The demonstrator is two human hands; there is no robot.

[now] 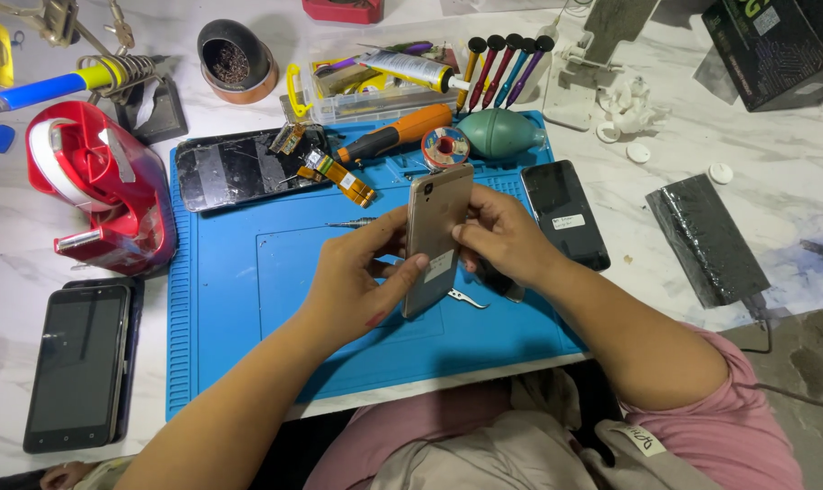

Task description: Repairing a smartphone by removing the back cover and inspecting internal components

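Both hands hold a gold-backed smartphone above the blue work mat, its back facing me and its top pointing away. My left hand grips the phone's left edge, thumb on the lower back near a white sticker. My right hand clasps the right edge. Metal tweezers lie on the mat just under the phone.
On the mat lie a cracked phone screen with flex cable, an orange screwdriver, a solder wick spool, a green air blower and a black phone. A red tape dispenser and another phone sit left.
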